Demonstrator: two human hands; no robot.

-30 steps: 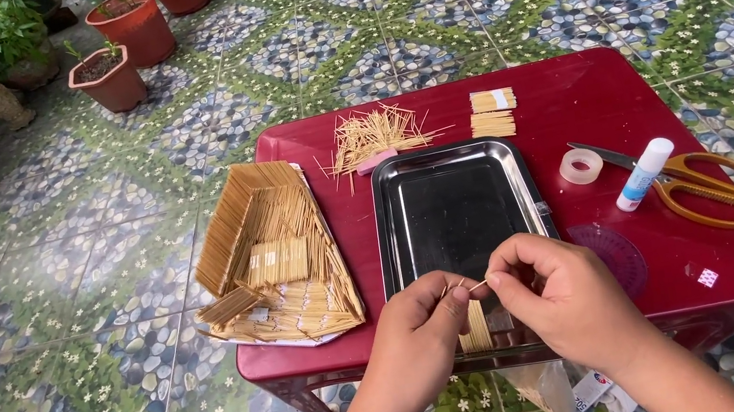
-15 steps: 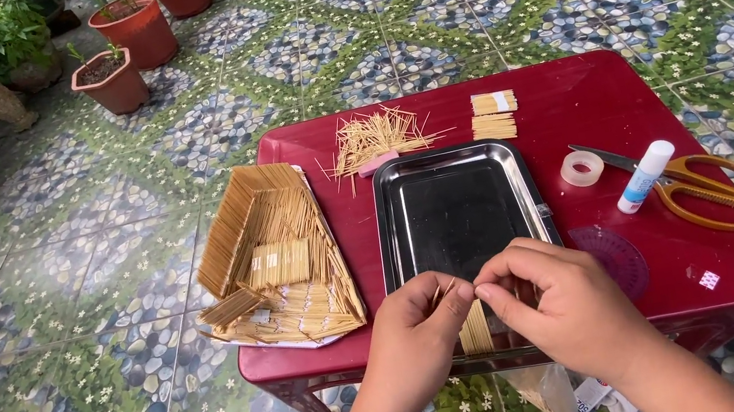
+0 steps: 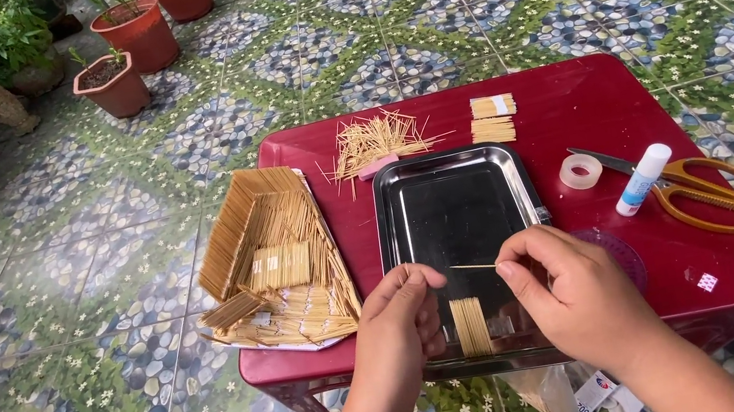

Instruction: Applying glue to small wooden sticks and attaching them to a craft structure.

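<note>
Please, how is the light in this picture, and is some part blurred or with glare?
Head view: soft daylight, no hard shadows; the metal tray looks dark with weak reflections near its rim; the right hand, the left hand and the toothpick stay sharp; the floor tiles bend slightly toward the edges.

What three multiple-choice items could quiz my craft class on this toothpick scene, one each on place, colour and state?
1. Where does the small row of joined sticks lie?
A. in the metal tray
B. on the floor
C. under the scissors

2. What colour is the table?
A. blue
B. red
C. white

3. What does the right hand do?
A. rests flat
B. grips the glue stick
C. pinches a single stick

A: the row sits on the tray's near part.
B: its top is red.
C: fingertips hold the stick's end; the left hand is alongside.
</note>
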